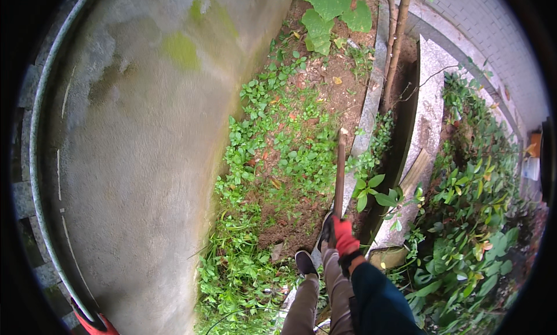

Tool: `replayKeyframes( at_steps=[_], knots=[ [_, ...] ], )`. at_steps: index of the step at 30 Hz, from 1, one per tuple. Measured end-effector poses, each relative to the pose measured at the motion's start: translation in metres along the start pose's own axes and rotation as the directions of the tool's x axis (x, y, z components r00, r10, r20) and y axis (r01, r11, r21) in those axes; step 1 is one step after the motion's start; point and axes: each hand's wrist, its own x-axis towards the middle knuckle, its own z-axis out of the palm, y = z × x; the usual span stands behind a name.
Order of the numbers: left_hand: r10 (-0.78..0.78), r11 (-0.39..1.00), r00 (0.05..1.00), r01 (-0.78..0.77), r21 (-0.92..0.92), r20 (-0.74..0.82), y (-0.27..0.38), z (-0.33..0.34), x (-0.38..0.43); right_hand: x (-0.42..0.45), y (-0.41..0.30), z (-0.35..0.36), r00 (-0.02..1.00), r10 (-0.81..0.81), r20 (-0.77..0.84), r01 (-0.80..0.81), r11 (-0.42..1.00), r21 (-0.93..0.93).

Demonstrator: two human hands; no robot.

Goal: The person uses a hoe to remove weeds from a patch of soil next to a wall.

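My right hand [341, 237], in a red and black glove, grips the lower part of a brown wooden stick [341, 169]. The stick points away from me, above low green weeds [300, 156], and ends in a pale tip. Whether it is a tool handle I cannot tell. At the lower left corner, my left hand [98, 325], gloved alike, is partly cut off by the picture's rim. Its dark fingers wrap the near end of a long grey pipe [32, 139], which runs beside the concrete wall [143, 169].
Both shoes [306, 262] stand by a narrow stone curb [367, 104]. To the right are a thin tree trunk [396, 52], a trench [402, 134], a pale stone slab [428, 91] with a wooden piece [414, 171], and leafy shrubs [470, 195]. Broad leaves [328, 4] grow ahead.
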Motion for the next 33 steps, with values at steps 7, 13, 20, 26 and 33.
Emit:
replayKeyframes(
  at_steps=[7, 13, 20, 26, 33],
  knots=[
    [0.035, 0.999, 0.998, -0.036, 0.015, 0.043, -0.037, 0.009, -0.021, -0.093, 0.039, -0.033, 0.851, 0.222, 0.477, -0.449, 0.778, 0.440],
    [0.029, 0.997, 0.999, -0.031, 0.073, 0.031, -0.037, 0.009, -0.027, -0.025, 0.028, -0.040, 0.994, -0.033, 0.103, 0.002, 0.957, 0.290],
    [-0.012, 0.998, 0.998, 0.015, -0.060, 0.056, -0.015, 0.008, -0.010, 0.016, 0.012, -0.022, 0.998, -0.005, -0.063, 0.012, 0.993, 0.115],
    [0.005, 1.000, 0.998, -0.004, -0.021, 0.062, -0.018, 0.000, -0.011, -0.121, 0.095, 0.014, 0.897, 0.250, 0.365, -0.364, 0.885, 0.288],
    [-0.008, 1.000, 0.999, 0.008, 0.003, 0.052, -0.024, -0.001, -0.014, -0.169, -0.009, -0.042, 0.855, 0.295, 0.426, -0.433, 0.859, 0.274]
  ],
)
